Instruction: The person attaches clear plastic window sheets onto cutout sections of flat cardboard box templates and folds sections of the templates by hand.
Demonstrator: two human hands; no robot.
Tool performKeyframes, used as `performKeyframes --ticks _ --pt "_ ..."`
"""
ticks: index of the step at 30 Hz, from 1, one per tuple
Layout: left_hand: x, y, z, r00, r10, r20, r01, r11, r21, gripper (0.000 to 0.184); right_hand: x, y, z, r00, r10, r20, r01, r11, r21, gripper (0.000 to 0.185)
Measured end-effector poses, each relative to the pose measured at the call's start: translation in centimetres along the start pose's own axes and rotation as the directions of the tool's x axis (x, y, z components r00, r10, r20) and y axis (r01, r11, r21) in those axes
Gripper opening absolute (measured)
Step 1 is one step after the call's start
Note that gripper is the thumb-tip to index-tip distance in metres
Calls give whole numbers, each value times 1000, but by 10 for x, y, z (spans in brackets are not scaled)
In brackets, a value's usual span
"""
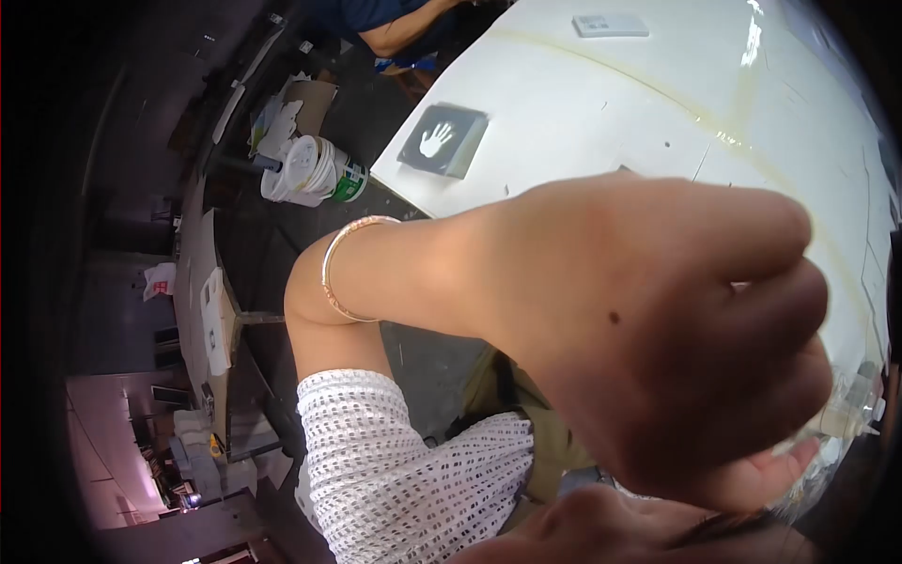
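My left hand (672, 329) fills the middle and right of the view, very near the camera, its back towards me. The fingers are curled into a fist, and whatever they may hold is hidden. A thin bangle (329, 268) circles that forearm, and a white open-knit sleeve (376, 461) covers the upper arm. Along the bottom edge lies blurred skin that seems to be my right hand (601, 526); its fingers cannot be made out. Just beyond the fist, at the right, is a translucent bottle (850, 409) with a pointed nozzle, partly covered.
A white table (554, 122) carries a grey square with a white hand shape (442, 141) and a small white box (611, 25). Stacked white buckets (319, 169) stand beside it. Another person's arm (404, 33) shows at the top. A second table (202, 282) is at left.
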State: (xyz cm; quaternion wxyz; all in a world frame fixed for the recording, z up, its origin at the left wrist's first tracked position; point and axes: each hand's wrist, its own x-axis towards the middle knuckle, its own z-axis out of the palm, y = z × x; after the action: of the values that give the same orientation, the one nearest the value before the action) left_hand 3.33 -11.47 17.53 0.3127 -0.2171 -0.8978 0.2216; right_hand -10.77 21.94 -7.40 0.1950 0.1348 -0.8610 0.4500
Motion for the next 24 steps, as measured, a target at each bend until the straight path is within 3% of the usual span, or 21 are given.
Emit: performKeyframes --ticks 4,10,11,14,16,18,20,21,22,23,24 --pt "-7 -14 15 997 -76 -10 72 981 -179 39 -7 -2 -8 998 62 20 -61 998 -29 21" --pt "6 50 0 981 -180 -68 139 906 -401 36 -6 -7 -8 998 57 -11 -57 995 -77 20" --pt "4 51 -4 977 -202 -63 159 898 -411 36 -7 3 -7 998 58 -15 -58 998 6 20" --pt "-4 21 12 970 -234 -67 178 870 -460 35 -6 -7 -6 1000 28 -15 -29 996 -81 21" --pt "-16 9 8 971 -213 -108 130 850 -511 34 -7 -9 -7 996 90 -3 -90 996 10 19" --pt "-9 1 -9 987 -162 21 144 804 -578 28 -3 -9 -9 999 42 -3 -42 997 -67 19" --pt "-13 1 24 965 -261 14 189 661 -726 31 -5 -8 -10 999 36 -37 -39 997 -69 19" --pt "-15 -1 26 921 -274 276 359 327 -874 38 -3 -11 -8 999 23 -30 -26 997 -68 19" --pt "-10 -2 41 939 -159 304 309 9 -951 50 -2 -13 -8 1000 10 -20 -12 999 -53 19" --pt "-2 1 52 980 35 197 199 -261 -945 69 -3 -11 -9 999 39 -20 -40 999 -26 19" --pt "-2 6 47 978 19 209 207 -251 -946 69 -4 -11 -9 997 70 -17 -70 998 -1 19"
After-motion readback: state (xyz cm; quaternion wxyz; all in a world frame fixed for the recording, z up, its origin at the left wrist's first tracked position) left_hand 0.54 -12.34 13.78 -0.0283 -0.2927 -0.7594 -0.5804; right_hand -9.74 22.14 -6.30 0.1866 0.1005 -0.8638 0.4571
